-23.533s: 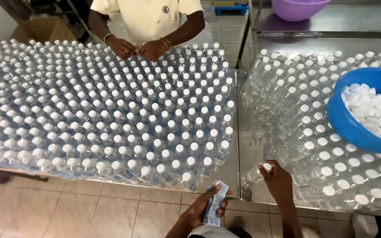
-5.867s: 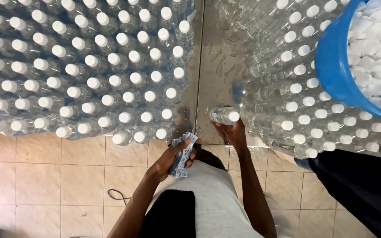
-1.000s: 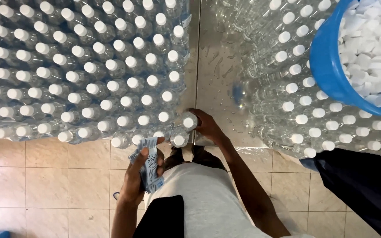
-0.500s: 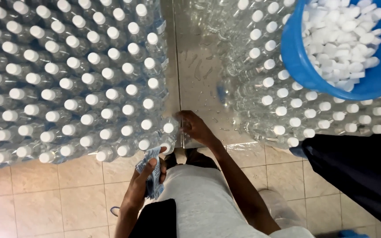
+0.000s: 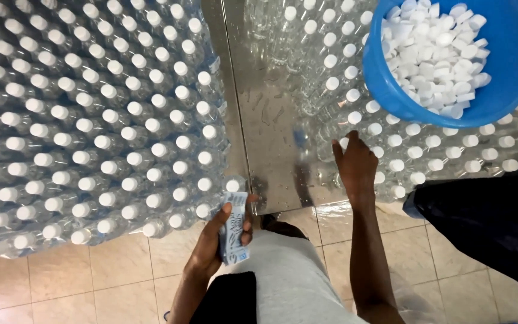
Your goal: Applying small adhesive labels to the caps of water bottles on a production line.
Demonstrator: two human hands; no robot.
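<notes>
Hundreds of capped clear bottles (image 5: 91,126), too many to count, stand packed in rows on the left side of the steel table (image 5: 265,144). At its near edge the person's left hand (image 5: 214,243) is curled around one stack of blue-and-white labels (image 5: 234,228), thumb across the front and fingers (image 5: 247,231) wrapped behind, just below the last bottles of that block. Across the bare wet strip, the right hand (image 5: 355,165) lies with fingers loosely spread on the caps of a second crowd of unlabelled bottles (image 5: 403,150), gripping none. One blue basin (image 5: 385,84) heaped with white caps (image 5: 436,48) sits above it. A second person's dark garment (image 5: 487,222) fills the right corner.
</notes>
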